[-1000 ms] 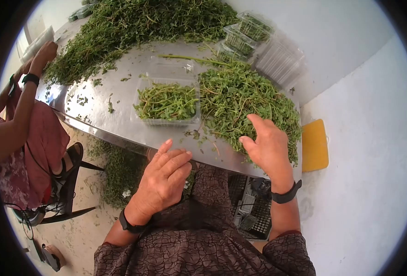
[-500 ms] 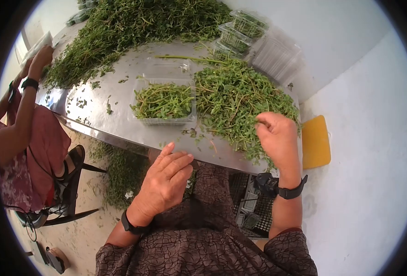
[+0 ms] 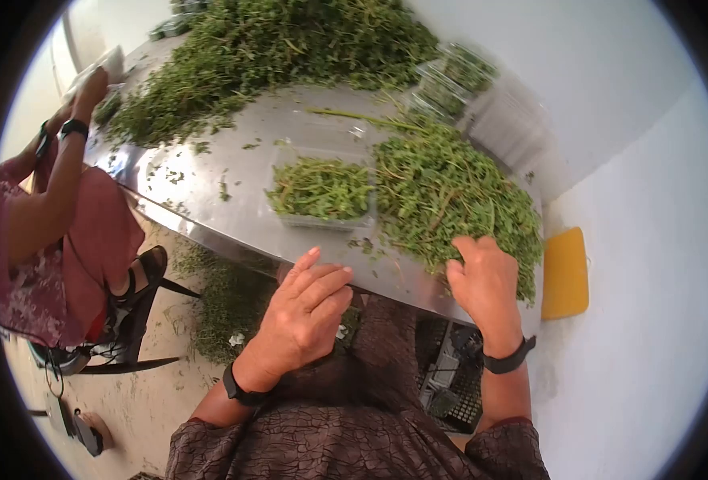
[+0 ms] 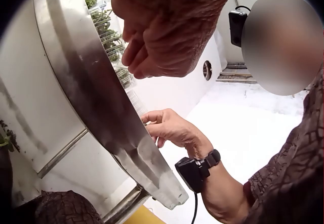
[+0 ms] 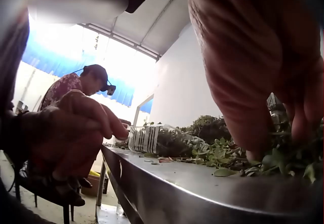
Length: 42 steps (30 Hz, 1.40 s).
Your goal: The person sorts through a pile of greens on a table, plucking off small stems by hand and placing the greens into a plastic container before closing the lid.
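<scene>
On the metal table [image 3: 246,216] a clear plastic box [image 3: 322,222] stands with its lid folded back, filled with leafy green stems [image 3: 318,188]. To its right spreads a loose pile of the same greens [image 3: 450,192]. My right hand [image 3: 486,280] reaches into the near right part of this pile, thumb and fingertips pointing down and apart. Leaves show between and around them in the right wrist view. My left hand [image 3: 304,312] hovers in front of the table edge, its fingers loosely bent. Nothing shows in it in the left wrist view.
A larger heap of greens [image 3: 274,48] covers the table's back. Filled clear boxes [image 3: 458,76] are stacked at back right, beside upright empty ones [image 3: 506,124]. A yellow board [image 3: 566,272] leans against the wall. Another person [image 3: 74,232] sits at the left.
My right hand drew back right with thumb and fingertips together, then came down again into the near part of the pile, thumb and fingers apart. The left hand keeps its shape; the view shifted slightly.
</scene>
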Motion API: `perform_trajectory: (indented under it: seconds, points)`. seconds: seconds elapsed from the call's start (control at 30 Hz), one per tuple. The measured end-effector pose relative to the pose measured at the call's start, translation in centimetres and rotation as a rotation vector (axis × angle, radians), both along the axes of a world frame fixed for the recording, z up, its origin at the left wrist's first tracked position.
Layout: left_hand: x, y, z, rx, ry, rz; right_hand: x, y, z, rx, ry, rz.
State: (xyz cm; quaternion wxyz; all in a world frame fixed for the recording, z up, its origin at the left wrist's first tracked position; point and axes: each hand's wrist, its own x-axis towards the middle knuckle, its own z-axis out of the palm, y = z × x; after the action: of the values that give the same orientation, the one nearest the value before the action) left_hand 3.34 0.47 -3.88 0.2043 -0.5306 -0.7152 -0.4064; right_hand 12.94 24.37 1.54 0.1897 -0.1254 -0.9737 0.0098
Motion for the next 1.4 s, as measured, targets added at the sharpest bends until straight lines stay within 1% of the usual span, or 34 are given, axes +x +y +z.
perform_trajectory:
  seconds: [0.03,0.13,0.17,0.23,0.27,0.3,0.33,0.37,0.43,0.47,0.53,0.57,0.63,0.67,0.73,0.77,0.83,0.87,0.97,1.0,1.1,1.13,1.17,1.23,1.3,1.37,1.4]
  points:
    - [-0.2,-0.2,0.1,-0.004,0.008,0.022,-0.1,0.1,-0.2,-0.004,0.008,0.022]
    - [-1.0,-0.6,0.4,0.05,0.032,0.062,-0.2,0.5,-0.2,0.027,0.007,0.003]
    - [-1.3,-0.8,0.6,0.069,0.037,0.104,-0.1,0.7,-0.3,0.027,0.008,0.011]
    - [-1.9,-1.1,0.9,0.086,0.041,0.152,0.0,1.3,-0.5,-0.021,0.113,0.031]
    - [-2.2,-1.3,1.2,0.108,0.057,0.197,-0.1,1.6,-0.5,-0.023,0.112,0.034]
    - [-2.6,-1.4,1.3,0.129,0.074,0.24,-0.1,2.0,-0.5,-0.076,0.177,0.075]
    - [-2.9,-1.5,1.4,0.128,0.074,0.258,-0.1,2.3,-0.5,-0.129,0.242,0.116]
    - [-3.2,-1.6,1.4,0.128,0.074,0.259,-0.1,2.4,-0.2,-0.128,0.241,0.117]
    - [-3.7,-1.8,1.5,0.141,0.085,0.331,0.2,2.3,1.1,-0.406,0.194,-0.035]
    - [-4.0,-1.9,1.4,0.139,0.069,0.332,0.2,2.2,1.5,-0.405,0.193,-0.037]
    - [-4.4,-1.9,1.4,0.11,0.032,0.353,-0.2,2.0,2.7,-0.781,0.255,-0.16]
    - [-4.5,-1.9,1.5,0.081,-0.003,0.375,-0.5,1.6,3.4,-0.78,0.253,-0.159]
    - [-4.9,-1.7,1.1,0.066,-0.014,0.364,-1.7,0.1,4.9,-0.969,0.374,-0.057]
    - [-5.0,-1.7,0.9,0.049,-0.025,0.35,-2.4,-0.6,5.5,-0.969,0.373,-0.055]
    - [-5.3,-1.6,0.9,0.042,-0.028,0.334,-4.0,-1.9,6.6,-1.048,0.368,0.039]
    - [-5.4,-1.5,1.0,0.035,-0.03,0.317,-4.7,-2.4,6.9,-1.048,0.367,0.041]
    - [-5.6,-1.4,0.9,0.041,-0.035,0.312,-6.2,-3.2,7.2,-1.034,0.313,0.164]
    - [-5.7,-1.4,0.8,0.046,-0.044,0.301,-7.0,-3.5,7.2,-1.033,0.33,0.199]
    - [-5.6,-1.3,0.8,0.047,-0.058,0.286,-9.4,-4.3,6.8,-1.082,0.258,0.235]
    - [-5.6,-1.3,0.8,0.046,-0.062,0.281,-10.0,-3.9,6.2,-1.106,0.172,0.255]
    - [-5.6,-1.2,0.8,0.05,-0.06,0.269,-10.9,-4.3,4.8,-1.041,0.1,0.236]
    - [-5.7,-1.3,0.8,0.052,-0.062,0.27,-10.7,-4.1,4.8,-0.978,0.08,0.222]
    - [-5.7,-1.3,0.8,0.057,-0.058,0.266,-10.5,-3.7,4.7,-0.976,0.076,0.223]
    - [-5.7,-1.4,0.7,0.06,-0.058,0.259,-9.9,-3.0,4.5,-0.895,0.132,0.203]
    - [-5.8,-1.3,0.8,0.063,-0.056,0.268,-8.7,-2.4,4.6,-0.878,0.151,0.182]
    - [-5.8,-1.2,0.7,0.079,-0.064,0.276,-7.4,-1.4,4.2,-0.752,0.143,0.147]
    - [-5.8,-1.2,0.5,0.095,-0.069,0.29,-6.7,-1.1,4.0,-0.734,0.155,0.137]
